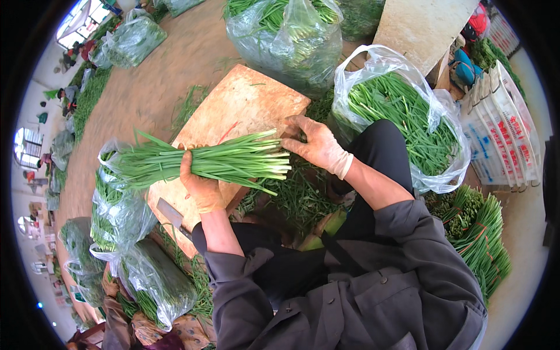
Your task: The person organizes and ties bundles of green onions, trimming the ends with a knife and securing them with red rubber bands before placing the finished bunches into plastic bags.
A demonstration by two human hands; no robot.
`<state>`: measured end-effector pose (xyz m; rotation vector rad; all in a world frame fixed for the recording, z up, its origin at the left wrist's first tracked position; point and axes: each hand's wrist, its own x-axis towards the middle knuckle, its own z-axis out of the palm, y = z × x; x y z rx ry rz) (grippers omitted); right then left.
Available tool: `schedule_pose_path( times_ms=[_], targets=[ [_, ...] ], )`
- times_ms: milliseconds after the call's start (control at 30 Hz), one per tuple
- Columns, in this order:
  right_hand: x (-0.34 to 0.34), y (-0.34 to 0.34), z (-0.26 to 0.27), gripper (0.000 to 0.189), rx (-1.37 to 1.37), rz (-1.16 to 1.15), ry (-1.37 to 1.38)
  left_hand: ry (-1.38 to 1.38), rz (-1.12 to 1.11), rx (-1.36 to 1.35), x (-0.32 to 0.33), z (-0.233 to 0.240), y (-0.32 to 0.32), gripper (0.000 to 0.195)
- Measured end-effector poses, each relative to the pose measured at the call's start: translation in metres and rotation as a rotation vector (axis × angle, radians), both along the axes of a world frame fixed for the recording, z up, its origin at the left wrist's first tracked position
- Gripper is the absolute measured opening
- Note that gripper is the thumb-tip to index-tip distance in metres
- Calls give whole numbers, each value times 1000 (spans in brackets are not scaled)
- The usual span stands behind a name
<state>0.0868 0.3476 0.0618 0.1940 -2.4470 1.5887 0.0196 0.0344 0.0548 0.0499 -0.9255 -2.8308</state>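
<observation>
A bundle of green garlic chives [210,162] lies across the palm of my gloved left hand [199,186], whose thumb and fingers wrap around its middle. The leafy tips point left and the pale cut ends point right. Beside those ends is my gloved right hand [313,142], its thumb and bent fingers apart; whether it touches a stalk is hard to tell. Under the bundle stands a worn board [249,98] bearing a thin red band [228,132]. A cleaver-like knife [171,213] rests near the board's close edge, left of my wrist.
An opened plastic bag of chives [398,109] stands by my right knee. Filled bags [284,48] stand ahead, more [118,214] at left. Banded bundles [479,245] and stacked white crates [501,131] are at right. Trimmings [302,197] litter the floor. Another person's sleeve [117,321] shows lower left.
</observation>
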Motion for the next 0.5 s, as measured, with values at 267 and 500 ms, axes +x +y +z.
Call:
schedule_pose_path(
  times_ms=[267, 500],
  targets=[
    [-1, -10, 6, 31, 418, 135, 405, 7, -61, -71, 5, 1, 16, 42],
    [-14, 8, -15, 11, 1042, 47, 354, -28, -47, -24, 1, -4, 16, 36]
  ],
)
